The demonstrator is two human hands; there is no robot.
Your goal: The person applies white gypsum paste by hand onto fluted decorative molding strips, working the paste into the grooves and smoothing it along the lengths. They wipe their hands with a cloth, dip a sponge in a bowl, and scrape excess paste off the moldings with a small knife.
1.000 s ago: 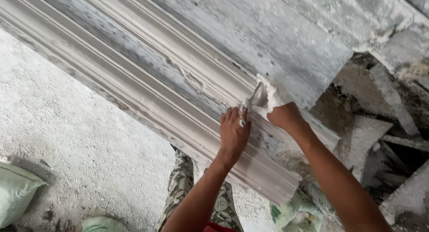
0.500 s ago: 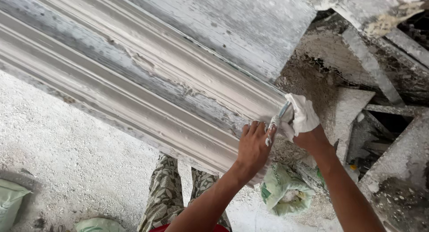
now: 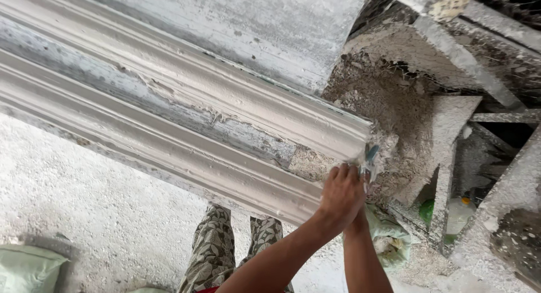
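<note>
A long white plaster cornice moulding (image 3: 186, 129) with several ridges runs from the upper left down to the middle. My left hand (image 3: 341, 194) rests at its cut right end, fingers curled together against the plaster; its palm side is hidden. My right forearm (image 3: 363, 259) rises just behind it, and my right hand is almost wholly hidden by the left. A small tool with a blue part and a wet white blade (image 3: 369, 156) sticks up above my left knuckles at the moulding's end.
Rough plaster-crusted frame pieces and rubble (image 3: 439, 129) lie to the right, with a plastic bottle (image 3: 457, 214) among them. A pale green sack (image 3: 28, 267) lies at the lower left, another (image 3: 389, 239) under my arms. My patterned trousers (image 3: 217, 248) stand on the gritty floor.
Both hands have slid right along the moulding to its cut end. The view has followed them. My right hand, plainly seen before, is now covered by the left.
</note>
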